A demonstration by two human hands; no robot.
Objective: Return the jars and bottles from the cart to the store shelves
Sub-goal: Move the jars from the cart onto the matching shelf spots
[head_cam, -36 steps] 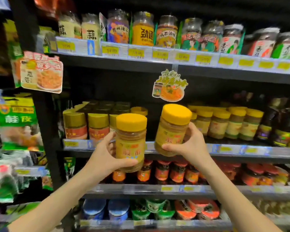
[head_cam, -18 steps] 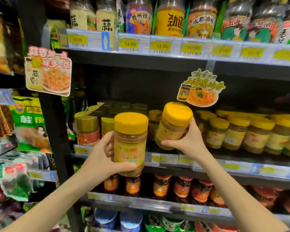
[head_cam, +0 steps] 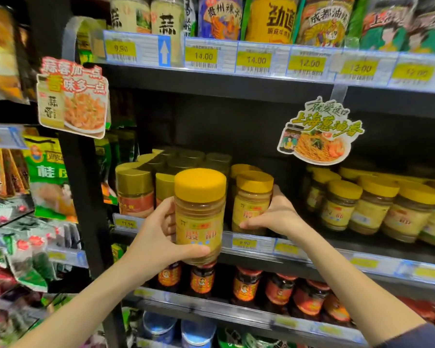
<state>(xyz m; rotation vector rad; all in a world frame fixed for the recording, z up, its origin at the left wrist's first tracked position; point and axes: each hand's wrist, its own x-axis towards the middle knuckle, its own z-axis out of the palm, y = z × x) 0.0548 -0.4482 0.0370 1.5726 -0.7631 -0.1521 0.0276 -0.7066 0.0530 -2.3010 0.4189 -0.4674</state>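
Note:
Two matching jars with yellow lids and yellow labels are in my hands. My left hand [head_cam: 156,244] grips one jar [head_cam: 199,214] upright in front of the middle shelf [head_cam: 312,249], out in the air. My right hand [head_cam: 276,217] holds the second jar [head_cam: 251,204] from its right side, standing upright on the middle shelf's front edge, in the gap between the gold-lidded jars [head_cam: 135,190] on the left and a row of like yellow-lidded jars [head_cam: 372,207] on the right. The cart is out of view.
A top shelf [head_cam: 261,79] with sauce jars and price tags runs overhead. Below are red-lidded chili jars [head_cam: 246,287]. Promo cards hang at left [head_cam: 73,101] and right [head_cam: 319,134]. Packets hang on the left rack [head_cam: 48,177].
My right hand has carried its jar forward and down from the air onto the middle shelf, now upright. The left hand's jar stays held in front. The view has moved closer to the shelves.

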